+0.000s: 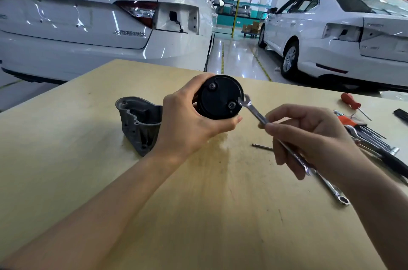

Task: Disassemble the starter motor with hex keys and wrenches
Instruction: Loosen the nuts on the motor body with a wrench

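My left hand (189, 119) grips the black cylindrical starter motor body (218, 97) above the table, its round end cap facing me. Two nuts show on the cap, one at the upper left (212, 86) and one at the lower right (231, 105). My right hand (309, 135) holds a shiny combination wrench (256, 113) by its shaft. Its open jaw sits just right of the lower right nut, close to it but not clearly around it. The grey cast aluminium nose housing (139, 124) stands apart on the table to the left.
On the wooden table (198, 203), a hex key set with orange holder (357, 126), a red-handled screwdriver (351, 101) and more tools lie at the right. A loose long bolt (262, 147) lies under my right hand. Two white cars stand behind the table.
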`<move>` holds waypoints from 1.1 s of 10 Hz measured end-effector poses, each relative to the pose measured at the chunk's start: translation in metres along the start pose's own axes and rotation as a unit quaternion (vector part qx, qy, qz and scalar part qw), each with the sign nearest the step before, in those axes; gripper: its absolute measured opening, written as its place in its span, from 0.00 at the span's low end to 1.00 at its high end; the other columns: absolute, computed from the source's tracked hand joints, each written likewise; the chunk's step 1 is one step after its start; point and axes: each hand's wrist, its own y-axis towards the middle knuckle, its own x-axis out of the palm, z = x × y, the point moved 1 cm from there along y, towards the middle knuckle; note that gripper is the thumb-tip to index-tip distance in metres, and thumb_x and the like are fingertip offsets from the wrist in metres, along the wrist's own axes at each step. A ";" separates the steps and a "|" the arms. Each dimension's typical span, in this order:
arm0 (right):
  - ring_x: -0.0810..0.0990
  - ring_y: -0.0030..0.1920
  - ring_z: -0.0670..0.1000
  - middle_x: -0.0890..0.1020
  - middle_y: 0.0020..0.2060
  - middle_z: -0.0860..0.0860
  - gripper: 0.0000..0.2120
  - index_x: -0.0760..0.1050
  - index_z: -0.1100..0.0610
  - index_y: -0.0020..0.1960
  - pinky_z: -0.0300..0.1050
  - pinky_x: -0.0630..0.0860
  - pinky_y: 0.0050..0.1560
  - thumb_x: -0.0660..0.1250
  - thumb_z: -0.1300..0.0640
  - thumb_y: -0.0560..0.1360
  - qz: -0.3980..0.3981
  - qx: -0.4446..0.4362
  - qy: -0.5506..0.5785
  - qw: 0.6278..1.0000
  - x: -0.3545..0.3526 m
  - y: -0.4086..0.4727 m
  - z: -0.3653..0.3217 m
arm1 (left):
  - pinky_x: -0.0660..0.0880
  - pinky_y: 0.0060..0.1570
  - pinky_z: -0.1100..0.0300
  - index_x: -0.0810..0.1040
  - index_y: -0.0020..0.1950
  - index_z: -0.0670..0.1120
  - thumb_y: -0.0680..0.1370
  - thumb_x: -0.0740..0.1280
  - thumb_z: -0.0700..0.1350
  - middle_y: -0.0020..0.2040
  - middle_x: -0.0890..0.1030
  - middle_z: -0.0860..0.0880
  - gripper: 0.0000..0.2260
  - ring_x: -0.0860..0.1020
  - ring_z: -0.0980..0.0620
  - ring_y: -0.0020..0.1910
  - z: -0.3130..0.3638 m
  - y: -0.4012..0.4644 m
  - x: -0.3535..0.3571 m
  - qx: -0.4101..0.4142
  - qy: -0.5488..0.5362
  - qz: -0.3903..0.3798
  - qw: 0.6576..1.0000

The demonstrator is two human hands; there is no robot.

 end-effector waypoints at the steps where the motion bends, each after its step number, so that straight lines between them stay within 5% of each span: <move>1: 0.65 0.15 0.50 0.77 0.23 0.59 0.08 0.81 0.57 0.40 0.34 0.60 0.20 0.72 0.52 0.68 0.022 -0.016 -0.036 0.999 0.004 -0.001 0.000 | 0.80 0.48 0.56 0.80 0.56 0.49 0.60 0.82 0.48 0.46 0.83 0.56 0.26 0.82 0.56 0.46 0.000 0.000 -0.001 0.001 0.000 0.000 1.000; 3: 0.62 0.17 0.47 0.76 0.21 0.58 0.04 0.82 0.59 0.39 0.32 0.58 0.19 0.70 0.60 0.71 0.076 -0.029 -0.047 0.996 0.003 0.000 0.002 | 0.80 0.48 0.57 0.80 0.56 0.49 0.60 0.83 0.47 0.46 0.83 0.56 0.27 0.82 0.57 0.45 0.001 -0.001 0.001 0.001 0.001 -0.002 1.000; 8: 0.75 0.22 0.41 0.80 0.22 0.47 0.02 0.83 0.46 0.37 0.24 0.68 0.29 0.74 0.53 0.66 0.184 -0.123 -0.192 0.956 -0.003 -0.007 -0.009 | 0.79 0.49 0.63 0.79 0.57 0.50 0.60 0.83 0.46 0.45 0.82 0.58 0.27 0.81 0.60 0.46 0.002 -0.005 0.002 0.019 0.005 -0.019 1.000; 9: 0.73 0.22 0.41 0.79 0.22 0.48 0.02 0.83 0.47 0.37 0.25 0.68 0.29 0.72 0.52 0.68 0.160 -0.109 -0.199 0.961 -0.004 -0.006 -0.007 | 0.79 0.50 0.62 0.79 0.58 0.50 0.60 0.83 0.46 0.46 0.82 0.58 0.28 0.81 0.60 0.46 0.002 -0.005 0.002 0.019 0.008 -0.022 1.000; 10: 0.70 0.25 0.42 0.77 0.25 0.48 0.07 0.82 0.48 0.37 0.32 0.66 0.28 0.68 0.48 0.69 0.049 -0.063 -0.235 0.969 -0.005 -0.004 -0.002 | 0.79 0.50 0.62 0.79 0.57 0.51 0.60 0.83 0.46 0.46 0.82 0.59 0.28 0.81 0.60 0.46 0.002 -0.005 0.001 0.017 0.008 -0.016 1.000; 11: 0.69 0.27 0.43 0.75 0.28 0.46 0.09 0.82 0.51 0.36 0.33 0.64 0.28 0.68 0.49 0.71 0.047 -0.084 -0.183 0.978 -0.005 0.000 0.003 | 0.79 0.50 0.61 0.79 0.57 0.50 0.60 0.83 0.47 0.46 0.83 0.58 0.28 0.81 0.59 0.47 0.001 -0.004 0.000 0.013 0.007 -0.015 1.000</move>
